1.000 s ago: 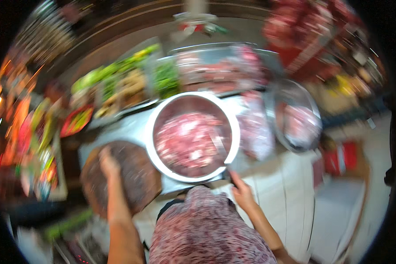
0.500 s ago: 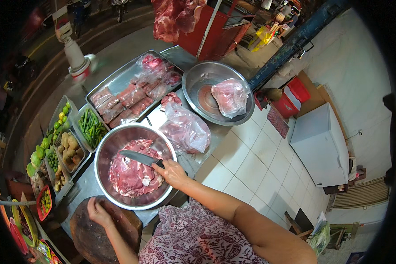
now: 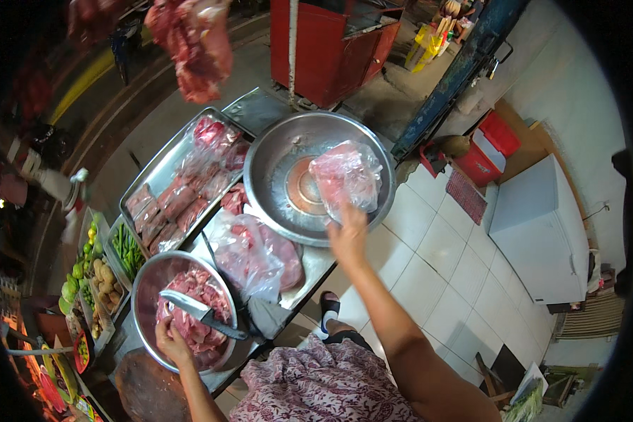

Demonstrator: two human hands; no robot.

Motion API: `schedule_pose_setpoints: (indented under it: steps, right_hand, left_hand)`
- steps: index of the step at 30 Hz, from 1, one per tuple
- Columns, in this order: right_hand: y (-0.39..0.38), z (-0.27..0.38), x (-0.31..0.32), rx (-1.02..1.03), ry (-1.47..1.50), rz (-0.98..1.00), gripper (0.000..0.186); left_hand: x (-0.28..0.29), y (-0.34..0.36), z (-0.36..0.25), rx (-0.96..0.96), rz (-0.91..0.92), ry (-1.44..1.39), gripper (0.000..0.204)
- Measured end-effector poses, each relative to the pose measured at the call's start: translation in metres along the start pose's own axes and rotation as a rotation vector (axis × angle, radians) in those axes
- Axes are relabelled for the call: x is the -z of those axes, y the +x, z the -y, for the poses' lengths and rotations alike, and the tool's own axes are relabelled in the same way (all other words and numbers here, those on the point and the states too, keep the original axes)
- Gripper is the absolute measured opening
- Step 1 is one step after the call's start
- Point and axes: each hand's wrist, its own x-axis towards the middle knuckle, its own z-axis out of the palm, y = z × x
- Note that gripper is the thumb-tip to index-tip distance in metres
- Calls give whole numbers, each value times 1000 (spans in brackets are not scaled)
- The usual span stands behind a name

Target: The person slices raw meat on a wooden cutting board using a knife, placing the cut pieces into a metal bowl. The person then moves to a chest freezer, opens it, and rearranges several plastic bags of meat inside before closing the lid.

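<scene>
My left hand (image 3: 174, 343) is over the near left side of a steel bowl (image 3: 142, 295), its fingers loosely bent and apart by the cut raw meat (image 3: 207, 295). Across that meat lies a knife (image 3: 190, 306), its blade pointing left and its dark handle toward the right rim. My right hand (image 3: 348, 235), smeared by motion, reaches over the near rim of a wide steel basin (image 3: 267, 158). Its fingertips are at the lower edge of a clear plastic bag of meat (image 3: 348, 176); whether they grip it cannot be made out.
Another bag of meat (image 3: 257, 257) lies between the bowls. Behind it stands a tray (image 3: 137, 200) of packed meat. Vegetable bins (image 3: 105, 285) line the left, and a round chopping board (image 3: 148, 387) is near me. Raw meat (image 3: 197, 49) hangs above; a white chest freezer (image 3: 534, 228) stands right.
My right hand has let go of the knife, now lying in the bowl, and moved to the basin. My left hand has moved from the chopping board to the bowl. The view has shifted.
</scene>
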Motion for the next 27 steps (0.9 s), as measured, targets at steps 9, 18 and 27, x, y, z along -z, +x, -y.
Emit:
schedule_pose_setpoints:
  steps: [9,18,27]
  right_hand:
    - [118,-118,-45,-90,-153,56,50]
    - [63,-96,-40,25,71,184,42]
    - [5,-104,-35,301,-112,508,21]
  left_hand:
    - [-238,-51,-240,-281,691,-210,44]
    - [-397,-46,-306,-217,822,-366,84]
    - [-417,-51,-286,-427,809,-140,97]
